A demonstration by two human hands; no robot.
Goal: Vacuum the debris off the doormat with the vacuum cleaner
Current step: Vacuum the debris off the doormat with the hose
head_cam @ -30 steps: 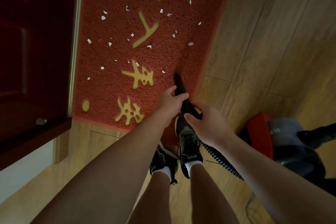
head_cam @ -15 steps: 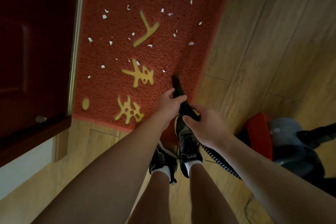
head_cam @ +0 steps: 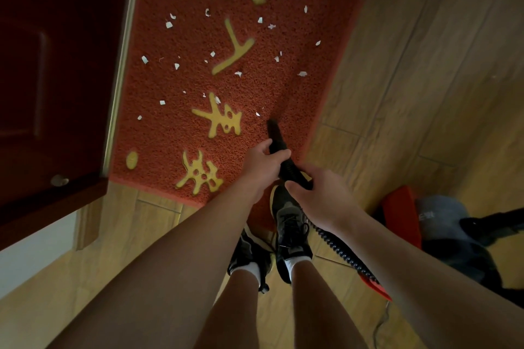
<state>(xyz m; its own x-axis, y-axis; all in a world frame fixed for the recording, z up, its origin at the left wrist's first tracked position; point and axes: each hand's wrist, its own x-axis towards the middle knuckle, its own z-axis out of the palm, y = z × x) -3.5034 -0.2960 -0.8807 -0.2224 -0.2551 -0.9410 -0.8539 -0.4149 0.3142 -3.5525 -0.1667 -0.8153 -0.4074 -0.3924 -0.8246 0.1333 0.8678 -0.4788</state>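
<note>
A red doormat (head_cam: 175, 133) with yellow characters lies on the wooden floor, strewn with several white paper scraps (head_cam: 169, 24). A black vacuum nozzle (head_cam: 276, 136) points at the mat's near right part, its tip close to one small scrap (head_cam: 257, 114). My left hand (head_cam: 262, 164) grips the nozzle further forward, and my right hand (head_cam: 317, 193) grips its rear end, where the black ribbed hose (head_cam: 340, 252) begins. The red and grey vacuum body (head_cam: 431, 221) sits on the floor at the right.
A dark red door (head_cam: 56, 79) stands open along the mat's left edge, with a metal threshold strip (head_cam: 120, 71). My two feet in black shoes (head_cam: 289, 227) stand at the mat's near edge. Wooden floor (head_cam: 425, 65) stretches to the right.
The nozzle tip has crept slightly left and forward over the mat toward the small scrap, with both hands keeping their grip. The scraps lie as before.
</note>
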